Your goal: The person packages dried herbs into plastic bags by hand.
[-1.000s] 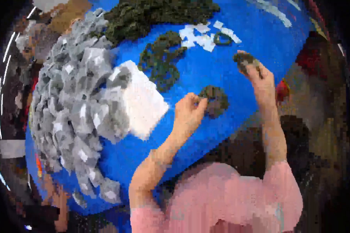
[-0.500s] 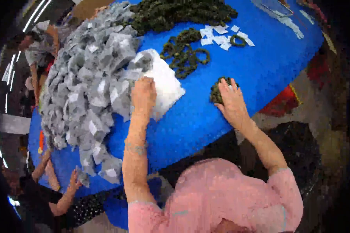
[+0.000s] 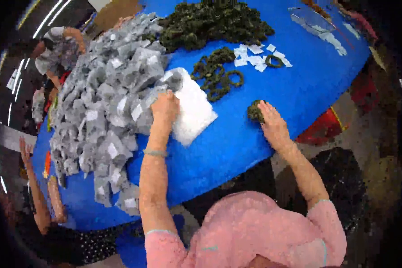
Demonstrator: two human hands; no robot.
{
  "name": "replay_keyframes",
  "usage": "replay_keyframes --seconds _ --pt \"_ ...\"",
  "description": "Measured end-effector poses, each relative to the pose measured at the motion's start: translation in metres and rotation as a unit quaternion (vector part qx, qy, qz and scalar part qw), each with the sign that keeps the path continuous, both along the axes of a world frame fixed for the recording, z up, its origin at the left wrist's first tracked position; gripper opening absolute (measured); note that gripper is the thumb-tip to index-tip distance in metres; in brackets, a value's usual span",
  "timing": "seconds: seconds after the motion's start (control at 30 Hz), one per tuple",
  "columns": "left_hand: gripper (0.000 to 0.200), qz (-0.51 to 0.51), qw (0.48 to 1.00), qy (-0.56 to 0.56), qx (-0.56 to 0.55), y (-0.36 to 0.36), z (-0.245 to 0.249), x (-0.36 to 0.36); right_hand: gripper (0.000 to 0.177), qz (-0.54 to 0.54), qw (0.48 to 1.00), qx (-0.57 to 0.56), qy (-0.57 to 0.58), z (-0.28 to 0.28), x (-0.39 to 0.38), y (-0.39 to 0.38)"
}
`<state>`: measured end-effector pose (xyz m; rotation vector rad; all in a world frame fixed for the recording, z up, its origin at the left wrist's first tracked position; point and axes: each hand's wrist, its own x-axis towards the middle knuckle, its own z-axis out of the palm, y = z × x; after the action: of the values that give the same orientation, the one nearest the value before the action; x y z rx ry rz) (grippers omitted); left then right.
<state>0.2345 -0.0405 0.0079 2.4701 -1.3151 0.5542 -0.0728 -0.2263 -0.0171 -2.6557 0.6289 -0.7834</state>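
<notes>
My left hand (image 3: 165, 106) is closed at the right edge of a big heap of grey pieces (image 3: 102, 98) with white labels. It touches a grey piece beside a white sheet (image 3: 193, 109); what its fingers grip is too blurred to make out. My right hand (image 3: 274, 123) lies with fingers stretched out at the right side of a small dark green bundle (image 3: 256, 111) on the blue table (image 3: 228, 143). Dark green rings (image 3: 214, 73) lie loosely grouped beyond the white sheet.
A large dark green pile (image 3: 214, 22) lies at the far side, near scattered white labels (image 3: 254, 58). Clear plastic (image 3: 319, 31) is at the far right. Other people's arms (image 3: 35, 192) are at the left. A red container (image 3: 324, 127) stands beyond the right table edge.
My right hand has slid off the top of the green bundle to its right side. My left hand stays by the white sheet. A co-worker's hand at the lower left has moved away from the grey pieces.
</notes>
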Motion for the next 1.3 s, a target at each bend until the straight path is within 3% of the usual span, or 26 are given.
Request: replay_keyframes --seconds 0.07,0.13,0.23,0.33,0.4,0.47,0.5,0.57,0.63,0.77,0.9,1.1,1.3 --pt "0.005 0.003 0.994 0.016 -0.109 -0.009 0.021 -0.021 0.039 -0.021 0.979 0.185 -0.082 0.012 -0.006 -0.016" --pt "0.007 -0.062 0.99 -0.005 -0.13 -0.017 0.042 -0.064 0.035 -0.023 0.959 0.252 -0.131 0.03 -0.02 -0.024" --pt "0.008 -0.14 0.982 0.034 -0.124 -0.021 0.053 -0.139 0.027 -0.004 0.858 0.434 -0.276 0.056 -0.042 -0.03" --pt "0.009 -0.208 0.972 0.038 -0.099 -0.026 0.035 -0.183 0.027 -0.013 0.878 0.4 -0.263 0.061 -0.059 -0.013" --pt "0.01 -0.199 0.971 0.113 -0.066 -0.028 0.012 -0.194 0.032 -0.032 0.883 0.386 -0.265 0.069 -0.06 0.017" --pt "0.008 -0.206 0.956 0.189 -0.093 -0.026 0.007 -0.196 0.042 0.065 0.948 0.169 -0.261 0.046 -0.056 0.033" --pt "0.008 -0.206 0.955 0.191 -0.091 -0.025 0.005 -0.196 0.042 0.064 0.948 0.17 -0.26 0.037 -0.056 0.036" --pt "0.007 -0.161 0.924 0.328 -0.114 -0.019 0.003 -0.192 0.048 0.197 0.974 -0.003 -0.115 0.022 -0.054 0.039" --pt "0.007 -0.155 0.922 0.335 -0.115 -0.014 0.002 -0.186 0.044 0.219 0.972 -0.043 -0.076 0.011 -0.048 0.047" --pt "0.008 -0.142 0.914 0.363 -0.117 -0.003 -0.003 -0.18 0.041 0.337 0.939 -0.061 -0.027 0.003 -0.043 0.06" --pt "0.007 -0.185 0.937 0.266 -0.131 -0.002 -0.011 -0.179 0.038 0.204 0.976 -0.017 -0.07 0.003 -0.027 0.055" --pt "0.007 -0.196 0.936 0.241 -0.165 -0.008 -0.011 -0.183 0.04 0.28 0.957 -0.061 -0.047 -0.005 -0.016 0.051" --pt "0.008 -0.161 0.957 0.128 -0.203 -0.014 -0.009 -0.187 0.046 0.173 0.984 -0.04 -0.029 -0.004 0.008 0.058"
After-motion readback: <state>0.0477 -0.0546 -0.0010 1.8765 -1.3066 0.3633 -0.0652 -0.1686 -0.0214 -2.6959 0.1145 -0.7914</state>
